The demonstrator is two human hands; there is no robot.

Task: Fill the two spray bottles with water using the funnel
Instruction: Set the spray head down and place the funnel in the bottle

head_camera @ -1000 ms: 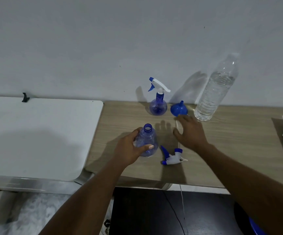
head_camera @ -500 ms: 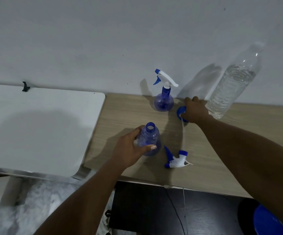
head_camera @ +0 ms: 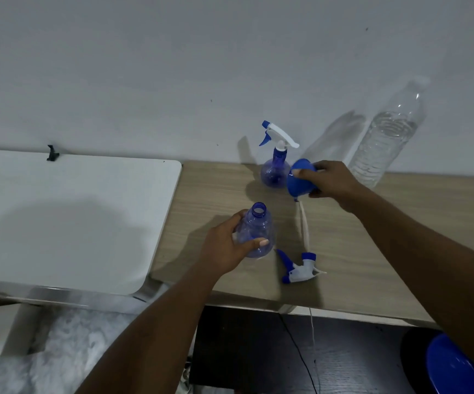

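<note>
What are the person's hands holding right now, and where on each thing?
The left hand grips the open spray bottle round its belly; the right hand holds the blue funnel by its bowl.

Left hand [head_camera: 224, 247] hides near side of open bottle [head_camera: 257, 223]; blue round object [head_camera: 454, 365] cut off bottom-right.

Two blue spray bottles were in view: the uncapped spray bottle [head_camera: 258, 227] and the capped spray bottle [head_camera: 275, 173]. There was one blue funnel [head_camera: 298, 186], one loose trigger head [head_camera: 301, 270] and one clear water bottle [head_camera: 386, 137]. Hands numbered two, the left hand [head_camera: 224, 248] and the right hand [head_camera: 333, 180]; tabletops two, the wooden table [head_camera: 358, 237] and the white table [head_camera: 73, 217]; one black clip [head_camera: 52, 153]
</note>
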